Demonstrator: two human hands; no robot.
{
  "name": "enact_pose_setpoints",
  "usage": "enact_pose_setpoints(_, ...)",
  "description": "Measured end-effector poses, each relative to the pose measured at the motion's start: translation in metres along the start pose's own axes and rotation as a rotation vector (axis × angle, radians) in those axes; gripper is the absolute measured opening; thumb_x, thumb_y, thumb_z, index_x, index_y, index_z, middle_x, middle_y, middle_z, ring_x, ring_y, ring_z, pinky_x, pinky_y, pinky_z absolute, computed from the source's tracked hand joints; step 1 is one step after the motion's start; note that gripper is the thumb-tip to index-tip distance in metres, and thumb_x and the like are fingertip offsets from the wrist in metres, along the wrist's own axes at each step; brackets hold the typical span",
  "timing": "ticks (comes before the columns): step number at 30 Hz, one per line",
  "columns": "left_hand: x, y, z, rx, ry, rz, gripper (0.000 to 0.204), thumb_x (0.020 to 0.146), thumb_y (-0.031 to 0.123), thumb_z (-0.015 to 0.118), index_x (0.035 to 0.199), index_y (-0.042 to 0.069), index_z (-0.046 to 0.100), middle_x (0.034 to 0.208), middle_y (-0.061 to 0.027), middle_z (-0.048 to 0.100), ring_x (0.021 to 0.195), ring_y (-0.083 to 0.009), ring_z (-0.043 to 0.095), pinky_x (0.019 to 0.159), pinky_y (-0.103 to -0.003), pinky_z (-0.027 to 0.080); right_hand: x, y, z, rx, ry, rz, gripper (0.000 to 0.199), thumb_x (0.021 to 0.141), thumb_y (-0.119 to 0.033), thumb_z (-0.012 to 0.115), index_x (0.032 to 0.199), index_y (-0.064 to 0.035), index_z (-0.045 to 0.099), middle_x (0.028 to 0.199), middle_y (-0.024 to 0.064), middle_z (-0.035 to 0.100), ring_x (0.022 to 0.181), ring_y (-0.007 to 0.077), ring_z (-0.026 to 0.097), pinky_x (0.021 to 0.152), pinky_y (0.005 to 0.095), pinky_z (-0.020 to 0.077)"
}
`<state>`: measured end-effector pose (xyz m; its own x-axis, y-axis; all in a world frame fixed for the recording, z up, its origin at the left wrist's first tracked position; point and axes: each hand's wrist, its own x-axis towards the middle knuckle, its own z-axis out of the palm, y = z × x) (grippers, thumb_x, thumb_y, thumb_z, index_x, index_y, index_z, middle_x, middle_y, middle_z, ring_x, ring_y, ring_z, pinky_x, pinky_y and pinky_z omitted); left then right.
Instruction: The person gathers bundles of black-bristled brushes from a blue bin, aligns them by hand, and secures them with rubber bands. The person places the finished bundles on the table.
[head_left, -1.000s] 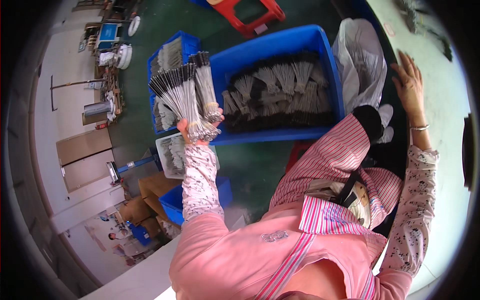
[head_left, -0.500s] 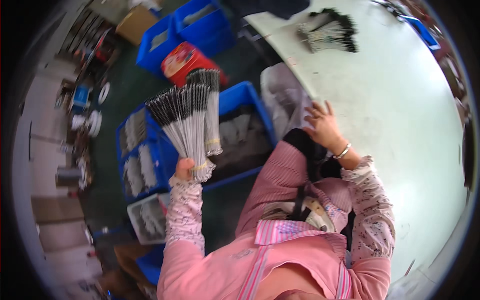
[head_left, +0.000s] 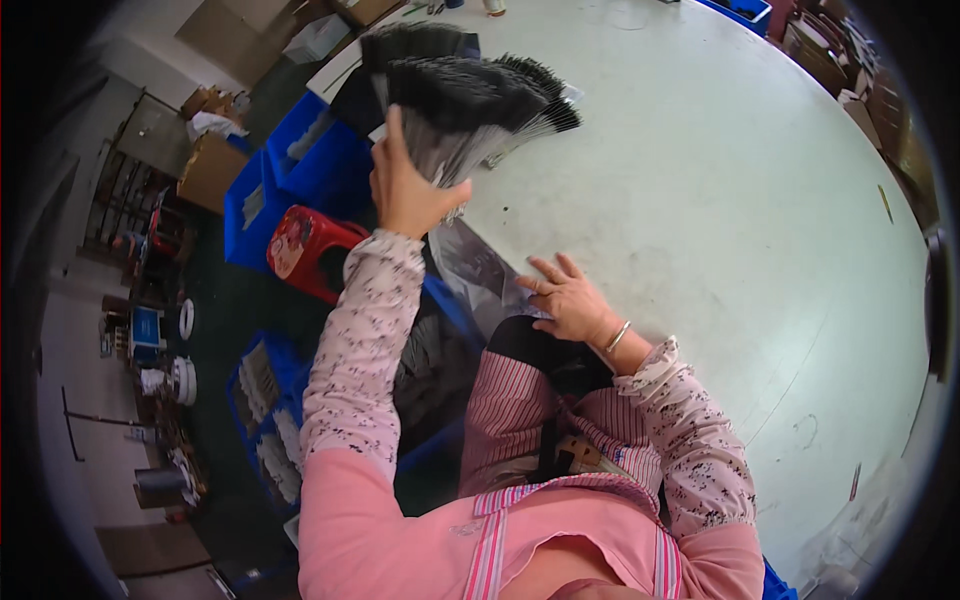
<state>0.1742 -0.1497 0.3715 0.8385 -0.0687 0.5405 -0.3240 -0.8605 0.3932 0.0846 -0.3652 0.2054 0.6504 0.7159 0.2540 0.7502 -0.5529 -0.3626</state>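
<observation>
My left hand is raised over the far left corner of the table and wrapped round a fanned bundle of thin grey rods with black ends. Motion smears this bundle, and its lower ends are partly behind my fingers. Just beyond its right side, a similar black-ended bundle lies on the table, partly covered from view. My right hand rests at the table's near left edge, fingers spread, holding nothing. Beside its fingertips, a clear plastic sheet or bag hangs along the edge.
The pale tabletop stretches away to the right. Left of my legs stands a blue crate with dark rods inside. A red container, blue bins and crates of grey pieces stand on the floor at left.
My left hand has carried the rod bundle from above the floor crates up and right, to the table's far left corner. The whole view has turned toward the table. My right hand stays at the edge.
</observation>
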Motion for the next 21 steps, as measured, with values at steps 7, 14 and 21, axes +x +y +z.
enact_pose_setpoints(7, 0.015, 0.011, 0.147, 0.559, -0.183, 0.165, 0.106, 0.054, 0.047, 0.081, 0.142, 0.033, 0.023, 0.133, -0.0198, 0.032, 0.118, -0.0393, 0.037, 0.097, -0.049, 0.029, 0.001, -0.009, -0.010, 0.027, -0.025, 0.020, 0.033, 0.069, -0.031, 0.070, 0.096, -0.0122, 0.070, 0.133, -0.0030, 0.048, 0.135, 0.0231, 0.027, 0.111, 0.0503, 0.0178)
enact_pose_setpoints(14, 0.034, 0.023, 0.181, 0.680, -0.348, 0.028, 0.098, 0.061, 0.062, 0.072, 0.142, 0.036, 0.023, 0.136, -0.0187, 0.030, 0.116, -0.0362, 0.036, 0.092, -0.044, 0.029, -0.002, -0.007, -0.011, 0.020, -0.047, 0.038, 0.037, 0.069, -0.031, 0.070, 0.099, -0.0091, 0.069, 0.135, -0.0003, 0.046, 0.136, 0.0247, 0.025, 0.111, 0.0510, 0.0174)
enact_pose_setpoints(21, 0.047, 0.018, 0.188, 0.751, -0.356, -0.029, 0.100, 0.062, 0.066, 0.070, 0.144, 0.037, 0.020, 0.140, -0.0180, 0.027, 0.123, -0.0380, 0.031, 0.096, -0.047, 0.027, 0.001, -0.009, -0.009, 0.023, -0.033, 0.038, 0.036, 0.069, -0.031, 0.070, 0.099, -0.0113, 0.069, 0.136, -0.0013, 0.045, 0.136, 0.0243, 0.025, 0.111, 0.0508, 0.0172)
